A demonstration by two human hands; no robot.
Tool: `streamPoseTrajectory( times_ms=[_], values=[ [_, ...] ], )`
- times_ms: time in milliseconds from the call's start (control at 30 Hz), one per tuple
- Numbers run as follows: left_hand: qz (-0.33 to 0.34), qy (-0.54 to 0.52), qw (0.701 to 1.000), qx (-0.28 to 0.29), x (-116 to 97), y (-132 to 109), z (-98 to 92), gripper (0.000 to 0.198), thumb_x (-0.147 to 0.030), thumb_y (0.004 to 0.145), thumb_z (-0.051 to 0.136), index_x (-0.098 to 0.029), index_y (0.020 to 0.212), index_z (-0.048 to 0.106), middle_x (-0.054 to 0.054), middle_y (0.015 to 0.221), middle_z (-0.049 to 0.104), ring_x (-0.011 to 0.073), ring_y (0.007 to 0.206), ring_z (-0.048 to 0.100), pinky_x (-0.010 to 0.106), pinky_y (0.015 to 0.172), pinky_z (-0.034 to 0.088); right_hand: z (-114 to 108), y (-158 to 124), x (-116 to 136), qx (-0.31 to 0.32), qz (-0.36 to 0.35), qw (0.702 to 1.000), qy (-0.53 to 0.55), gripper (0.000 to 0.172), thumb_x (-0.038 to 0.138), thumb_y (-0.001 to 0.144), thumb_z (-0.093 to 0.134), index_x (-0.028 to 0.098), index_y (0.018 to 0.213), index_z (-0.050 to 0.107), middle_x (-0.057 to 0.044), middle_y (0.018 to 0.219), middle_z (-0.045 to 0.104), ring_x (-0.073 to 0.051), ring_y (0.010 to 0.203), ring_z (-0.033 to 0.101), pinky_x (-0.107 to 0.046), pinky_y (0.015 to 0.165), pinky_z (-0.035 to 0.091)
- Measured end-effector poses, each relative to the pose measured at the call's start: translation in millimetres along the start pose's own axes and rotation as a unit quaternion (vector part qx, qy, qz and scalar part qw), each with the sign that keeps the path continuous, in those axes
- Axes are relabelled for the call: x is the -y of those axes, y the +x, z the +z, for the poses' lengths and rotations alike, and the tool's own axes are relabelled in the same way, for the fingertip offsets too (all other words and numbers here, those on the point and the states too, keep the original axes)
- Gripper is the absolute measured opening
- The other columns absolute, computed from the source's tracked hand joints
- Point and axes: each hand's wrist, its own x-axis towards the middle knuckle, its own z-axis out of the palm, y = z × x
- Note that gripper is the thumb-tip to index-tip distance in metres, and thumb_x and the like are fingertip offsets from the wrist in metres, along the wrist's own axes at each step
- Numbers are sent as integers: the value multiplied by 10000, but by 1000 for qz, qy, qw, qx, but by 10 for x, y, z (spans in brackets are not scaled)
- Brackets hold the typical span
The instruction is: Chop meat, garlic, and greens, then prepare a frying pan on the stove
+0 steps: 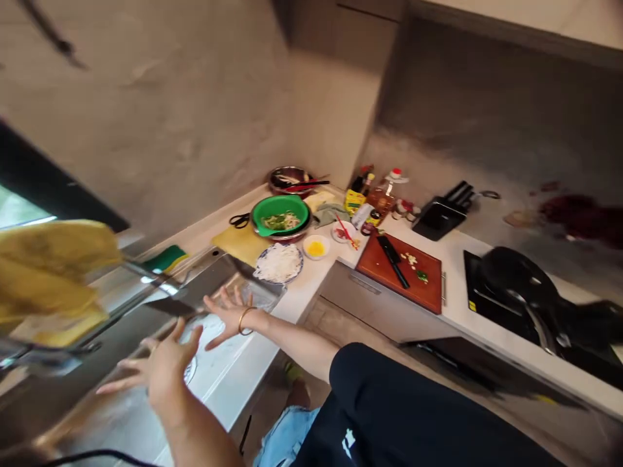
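My left hand (163,366) is held over the sink area with its fingers spread, holding nothing. Farther forward, my right hand (232,316), with a gold bangle at the wrist, is also spread and bare. Below and between them is a white plate (191,371), its patterned rim partly hidden by my left hand. Just beyond my right hand, past the metal sink edge (282,295), lies a blue-rimmed plate of white shreds (278,263). Neither hand touches it.
A green colander (257,224), a bowl with yellow egg (316,248) and scissors (239,221) stand behind. To the right, a cleaver (394,259) lies on a red-brown cutting board (374,272); a black pan (516,275) sits on the hob. Yellow cloth (53,272) hangs left.
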Motion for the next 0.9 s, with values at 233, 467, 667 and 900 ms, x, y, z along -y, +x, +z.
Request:
streamPoseTrajectory(
  times_ms=[233,467,667,900],
  values=[
    [296,-182,916,201,-1238,-923,178,581,-674,741,307,-469,1276,405,-184,1300,496,227,1262,421,399,1042,366,-724,-1699,-865,-173,54,970,160,362,472,809,515,202,969,694,12,1013,692,-152,990,624,-294,787,516],
    [417,-24,881,223,-2759,-2865,1727,482,-475,625,609,-190,1011,649,129,1214,589,354,1233,424,519,955,370,-894,-5054,-2003,-201,341,917,53,376,339,729,632,173,1065,661,-153,1062,666,-292,990,626,-446,851,483],
    [538,-147,787,264,-3340,-4967,2638,237,-396,744,523,-191,756,641,81,908,688,236,901,625,322,840,435,-1266,-7650,-2385,-470,341,811,74,386,335,798,546,191,1150,616,-112,957,694,-228,868,659,-398,846,490],
    [542,-218,759,287,-3779,-5798,3195,248,-442,707,503,-221,755,604,57,833,701,237,863,654,298,769,471,-2724,-9900,-2323,-657,403,623,-133,759,268,723,583,219,1419,284,-74,942,671,-172,698,642,-364,753,512]
  ],
)
